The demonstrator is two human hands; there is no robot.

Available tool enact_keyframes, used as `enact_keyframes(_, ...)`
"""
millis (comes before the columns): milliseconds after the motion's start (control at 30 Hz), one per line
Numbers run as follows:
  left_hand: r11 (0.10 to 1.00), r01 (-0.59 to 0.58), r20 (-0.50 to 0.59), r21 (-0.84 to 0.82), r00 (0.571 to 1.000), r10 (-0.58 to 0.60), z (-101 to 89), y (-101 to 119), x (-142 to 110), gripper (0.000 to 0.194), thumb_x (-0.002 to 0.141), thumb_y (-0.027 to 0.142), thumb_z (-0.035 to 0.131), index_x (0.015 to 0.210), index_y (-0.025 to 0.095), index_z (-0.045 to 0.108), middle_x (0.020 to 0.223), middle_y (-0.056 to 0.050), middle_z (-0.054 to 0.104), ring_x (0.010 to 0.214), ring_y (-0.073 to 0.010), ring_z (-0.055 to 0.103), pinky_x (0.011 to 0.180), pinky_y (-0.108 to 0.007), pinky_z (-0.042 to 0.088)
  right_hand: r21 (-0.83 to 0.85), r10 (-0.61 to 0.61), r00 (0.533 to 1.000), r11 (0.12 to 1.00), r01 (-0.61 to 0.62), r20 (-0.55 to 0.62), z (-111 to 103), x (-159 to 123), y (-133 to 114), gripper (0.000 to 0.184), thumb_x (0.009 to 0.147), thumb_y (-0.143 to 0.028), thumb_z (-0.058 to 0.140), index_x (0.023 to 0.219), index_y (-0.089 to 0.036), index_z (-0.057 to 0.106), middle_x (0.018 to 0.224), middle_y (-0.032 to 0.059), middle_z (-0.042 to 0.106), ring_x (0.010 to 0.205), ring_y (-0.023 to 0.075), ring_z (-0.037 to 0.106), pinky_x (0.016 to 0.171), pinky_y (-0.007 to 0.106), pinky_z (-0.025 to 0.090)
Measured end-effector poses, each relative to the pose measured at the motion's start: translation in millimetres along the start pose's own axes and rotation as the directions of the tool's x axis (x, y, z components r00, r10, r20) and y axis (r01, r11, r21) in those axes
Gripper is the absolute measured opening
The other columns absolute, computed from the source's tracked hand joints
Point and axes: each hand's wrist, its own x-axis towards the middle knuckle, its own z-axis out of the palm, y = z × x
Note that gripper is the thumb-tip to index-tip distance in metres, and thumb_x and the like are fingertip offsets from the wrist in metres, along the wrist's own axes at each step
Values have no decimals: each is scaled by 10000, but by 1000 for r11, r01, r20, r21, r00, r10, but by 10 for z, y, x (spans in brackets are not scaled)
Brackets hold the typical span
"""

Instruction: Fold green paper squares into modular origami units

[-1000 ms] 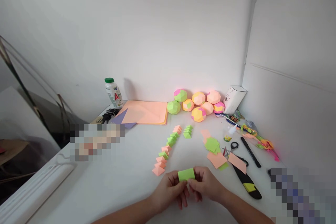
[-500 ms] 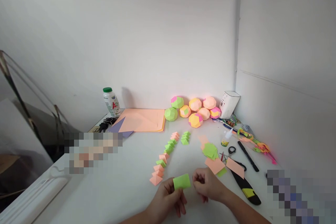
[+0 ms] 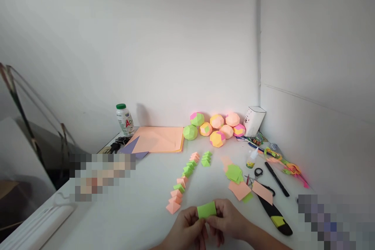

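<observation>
Between both hands, low over the white table, is a small green piece of paper. My left hand pinches its left side, thumb at the lower edge. On the right side my right hand grips it too, thumb and index finger closed on the edge. The lower fingers of both hands are partly hidden. Beyond the left hand runs a row of small folded paper units in peach and green. A shorter stack of green folded units lies beside it.
Right of the hands lie green paper pieces, peach pieces, scissors, a glue bottle, a black pen and a black-yellow tool. Behind stand several paper balls, peach sheets and a green-capped bottle.
My right hand has moved left and taken hold of the green paper's right side, which it was apart from before. The camera view has tilted slightly upward.
</observation>
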Motion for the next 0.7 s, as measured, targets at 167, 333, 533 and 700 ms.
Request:
enact_keyframes(167, 993, -12, -57, -115, 998, 6, -33, -28, 16, 436, 677, 538, 658, 674, 190, 396, 513, 0, 640, 336, -117, 563, 306, -174, 371, 21, -20, 999, 1000, 21, -49, -58, -24, -67, 304, 720, -400, 639, 726, -139, 484, 512, -26, 570, 341, 83, 520, 306, 158, 375)
enact_keyframes(333, 956, -70, -25, -286, 998, 65, -63, -11, 28, 354, 766, 493, 590, 753, 203, 387, 647, -27, 680, 416, -154, 617, 313, -192, 410, -6, -117, 978, 993, 118, -172, -71, -24, -72, 234, 738, -330, 624, 708, -164, 463, 531, -31, 576, 363, 89, 519, 346, 175, 374)
enact_keyframes(533, 964, -86, 30, -253, 995, 97, -66, -11, 38, 381, 755, 523, 612, 833, 180, 467, 618, 10, 615, 423, -125, 588, 329, -194, 445, -320, -334, 917, 912, 256, -217, -23, -16, -47, 170, 759, -224, 609, 617, -140, 566, 515, -25, 537, 442, 97, 527, 449, 197, 387)
enact_keyframes(700, 972, -90, -5, -219, 996, 91, -82, -10, 37, 338, 756, 461, 646, 819, 150, 531, 659, 5, 594, 452, -102, 565, 357, -207, 475, -468, -446, 876, 824, 320, -185, -50, -8, -10, 143, 795, -228, 584, 696, -140, 637, 591, 8, 596, 506, 114, 560, 502, 212, 414)
